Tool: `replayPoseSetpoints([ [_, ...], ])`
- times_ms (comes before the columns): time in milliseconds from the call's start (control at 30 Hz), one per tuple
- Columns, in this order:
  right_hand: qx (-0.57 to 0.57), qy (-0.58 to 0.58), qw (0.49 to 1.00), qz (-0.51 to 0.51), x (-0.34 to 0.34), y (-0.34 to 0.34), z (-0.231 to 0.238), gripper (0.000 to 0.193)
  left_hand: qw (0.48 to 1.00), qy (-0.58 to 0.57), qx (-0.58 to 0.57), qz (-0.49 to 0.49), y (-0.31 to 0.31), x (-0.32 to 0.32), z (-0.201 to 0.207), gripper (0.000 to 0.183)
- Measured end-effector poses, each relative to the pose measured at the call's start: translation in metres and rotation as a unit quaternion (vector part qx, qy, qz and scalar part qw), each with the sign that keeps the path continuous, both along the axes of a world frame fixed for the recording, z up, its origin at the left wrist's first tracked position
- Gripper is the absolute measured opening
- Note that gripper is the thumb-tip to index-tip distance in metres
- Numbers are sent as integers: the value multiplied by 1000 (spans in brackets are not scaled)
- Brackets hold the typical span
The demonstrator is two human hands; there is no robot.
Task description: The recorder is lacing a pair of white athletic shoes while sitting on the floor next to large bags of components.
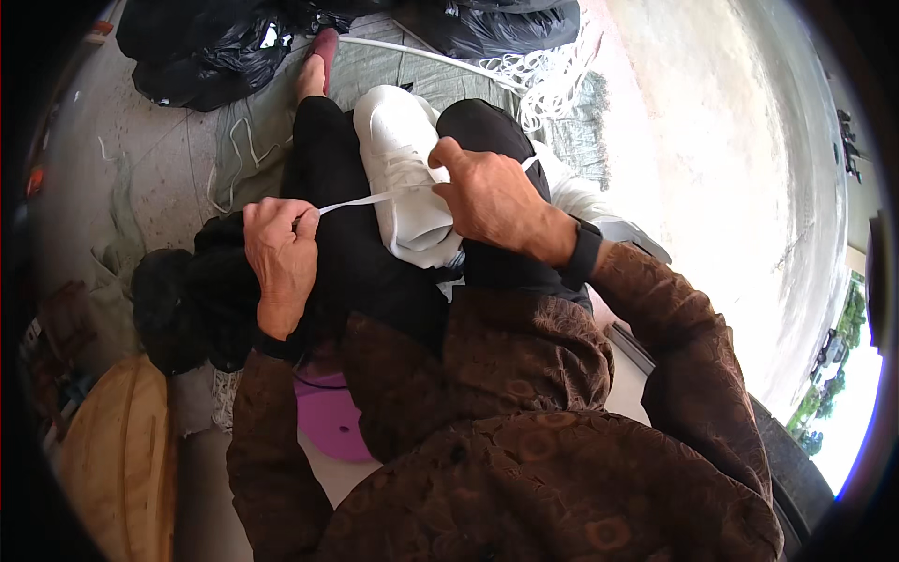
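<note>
A white shoe (386,122) rests on my lap between my black-trousered legs, its toe pointing away from me. From its lacing a white shoelace (361,201) runs taut to the left. My left hand (284,245) pinches that lace between thumb and fingers, left of the shoe. Over the shoe's right side is my right hand (496,195), fingers curled round the lace; a short lace end shows beyond its knuckles. Part of the shoe's right edge is hidden behind this hand. More white material, perhaps another shoe, lies beyond my right knee.
Black plastic bags (201,47) lie at the far left and top. A heap of white laces (552,89) spreads on a grey-green sheet beyond my knees. At lower left stands a wooden piece (117,459), near a purple stool-like surface (328,421). Pale floor (712,140) extends right.
</note>
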State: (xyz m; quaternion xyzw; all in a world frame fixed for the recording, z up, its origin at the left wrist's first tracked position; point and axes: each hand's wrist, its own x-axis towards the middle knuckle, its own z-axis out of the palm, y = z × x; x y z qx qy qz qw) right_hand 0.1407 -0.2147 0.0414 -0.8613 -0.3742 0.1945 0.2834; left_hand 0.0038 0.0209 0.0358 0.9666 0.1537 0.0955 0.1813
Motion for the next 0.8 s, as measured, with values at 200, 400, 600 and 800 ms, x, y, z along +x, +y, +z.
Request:
replayPoseSetpoints([
  [200,274,206,939,-21,-44,-9,79,12,693,66,-695,-179,-57,25,48,50],
  [400,237,461,830,-206,-79,-31,13,4,600,-250,-729,215,237,-184,-3,21],
  [600,204,716,603,-287,-78,-17,-19,18,770,-206,-490,352,117,-117,17,31],
  [800,344,781,360,-378,-87,9,-30,25,909,-93,-407,-12,-52,18,10,11],
])
